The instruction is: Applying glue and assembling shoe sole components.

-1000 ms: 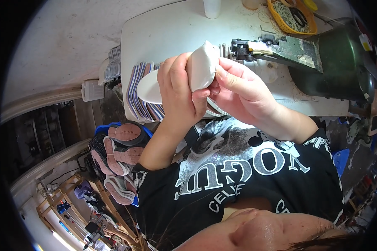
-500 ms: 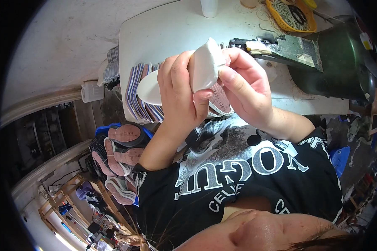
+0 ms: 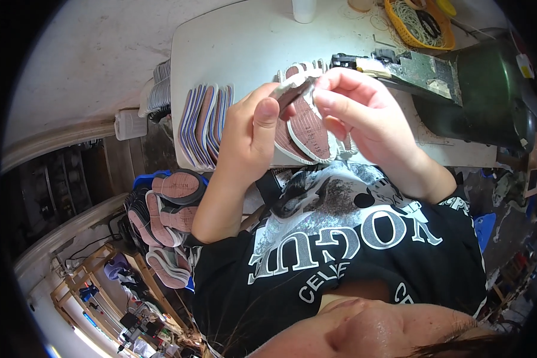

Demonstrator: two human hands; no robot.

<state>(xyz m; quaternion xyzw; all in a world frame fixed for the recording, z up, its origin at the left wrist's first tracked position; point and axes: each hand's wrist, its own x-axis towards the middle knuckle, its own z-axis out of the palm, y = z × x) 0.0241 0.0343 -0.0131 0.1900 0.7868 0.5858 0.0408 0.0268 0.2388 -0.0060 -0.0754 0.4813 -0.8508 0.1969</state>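
A white shoe upper, its dark brownish side turned into view, is held above the near part of the table. My left hand is closed round its left end, with the thumb raised along the near side. At its right edge, the thumb and fingers of my right hand pinch the white rim; the fingertips partly cover what they grip. Just below and behind the hands lie several pinkish-brown shoe bottoms with white stitched edges, partly hidden by my hands.
Stacked insoles stand at the table's left side. To the right, a green machine arm reaches over the white table. A yellow basket of cord and a white cup are at the back. Finished-looking soles fill a blue container at left.
The white upper has been turned, so its dark side shows instead of its smooth white outside. The long white oval end by my left hand is no longer visible. My left thumb has lifted.
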